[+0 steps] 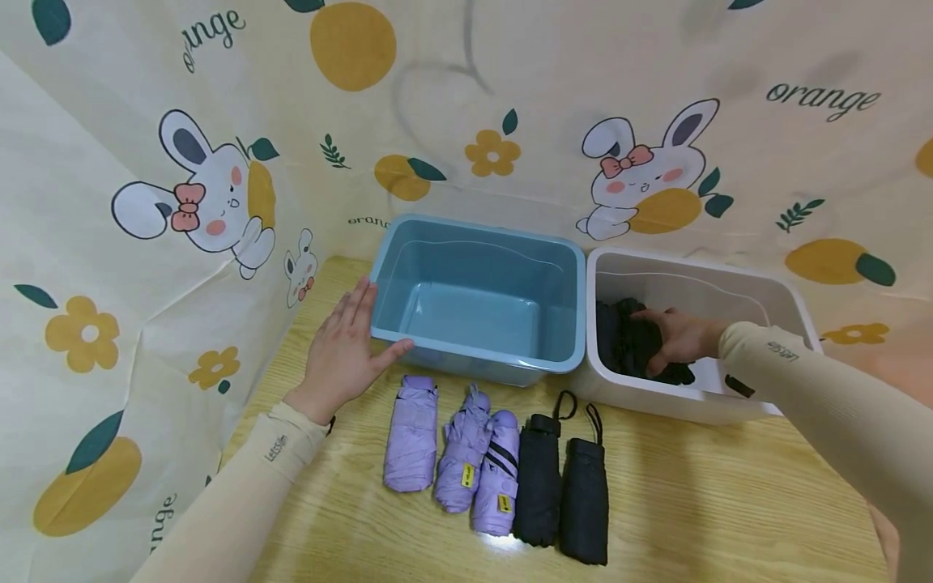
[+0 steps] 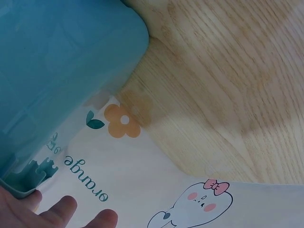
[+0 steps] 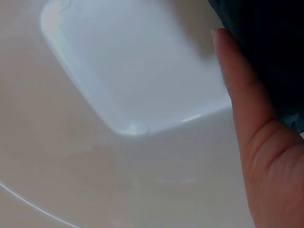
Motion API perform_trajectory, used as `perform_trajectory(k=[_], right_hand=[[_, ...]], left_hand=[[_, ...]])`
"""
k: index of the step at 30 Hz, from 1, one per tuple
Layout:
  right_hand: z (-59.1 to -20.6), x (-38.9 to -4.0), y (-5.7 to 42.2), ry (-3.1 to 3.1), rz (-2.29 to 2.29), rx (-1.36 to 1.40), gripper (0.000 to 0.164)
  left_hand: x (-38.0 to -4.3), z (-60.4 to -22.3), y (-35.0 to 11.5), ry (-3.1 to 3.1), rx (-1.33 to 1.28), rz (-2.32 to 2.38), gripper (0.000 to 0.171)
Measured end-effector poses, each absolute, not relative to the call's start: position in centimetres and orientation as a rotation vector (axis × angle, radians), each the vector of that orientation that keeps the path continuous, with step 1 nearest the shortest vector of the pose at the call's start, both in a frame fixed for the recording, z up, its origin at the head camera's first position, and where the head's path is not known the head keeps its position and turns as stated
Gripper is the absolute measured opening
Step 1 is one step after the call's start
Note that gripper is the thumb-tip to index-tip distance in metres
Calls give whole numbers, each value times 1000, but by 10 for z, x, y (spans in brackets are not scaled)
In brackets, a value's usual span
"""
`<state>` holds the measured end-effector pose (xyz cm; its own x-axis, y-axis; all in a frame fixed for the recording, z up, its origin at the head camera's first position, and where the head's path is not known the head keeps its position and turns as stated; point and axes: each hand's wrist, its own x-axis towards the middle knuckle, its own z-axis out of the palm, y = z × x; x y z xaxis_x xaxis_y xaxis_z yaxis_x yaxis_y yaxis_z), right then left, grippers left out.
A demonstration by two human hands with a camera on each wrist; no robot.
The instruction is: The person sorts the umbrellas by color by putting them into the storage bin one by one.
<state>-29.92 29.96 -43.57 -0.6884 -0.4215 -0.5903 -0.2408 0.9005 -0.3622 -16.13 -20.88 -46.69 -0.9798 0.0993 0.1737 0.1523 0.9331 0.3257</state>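
Wood table [image 1: 736,486] below us, left hand [image 1: 342,344] straight-fingered, black bundle [image 1: 623,350] touching, just left of our right hand [image 1: 683,336]; we can't tell its grip.

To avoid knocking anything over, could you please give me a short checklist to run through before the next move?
1. Left hand at the left end of the blue bin: ok.
2. Blue bin upright on the table: ok.
3. Right hand inside the white bin, touching the dark bundle: ok.
4. Firm grip on that bundle: cannot tell, fingers partly hidden.
5. Table free before the blue bin: not ok, three purple umbrellas and two black umbrellas lie there.
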Motion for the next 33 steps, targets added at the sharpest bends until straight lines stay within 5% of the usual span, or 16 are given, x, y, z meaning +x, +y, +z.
perform_trajectory(k=[33], right_hand=[[-414,-297,293,2140,-435,-335,108]], left_hand=[[-159,-465,-208,-2932,-204,-498,105]])
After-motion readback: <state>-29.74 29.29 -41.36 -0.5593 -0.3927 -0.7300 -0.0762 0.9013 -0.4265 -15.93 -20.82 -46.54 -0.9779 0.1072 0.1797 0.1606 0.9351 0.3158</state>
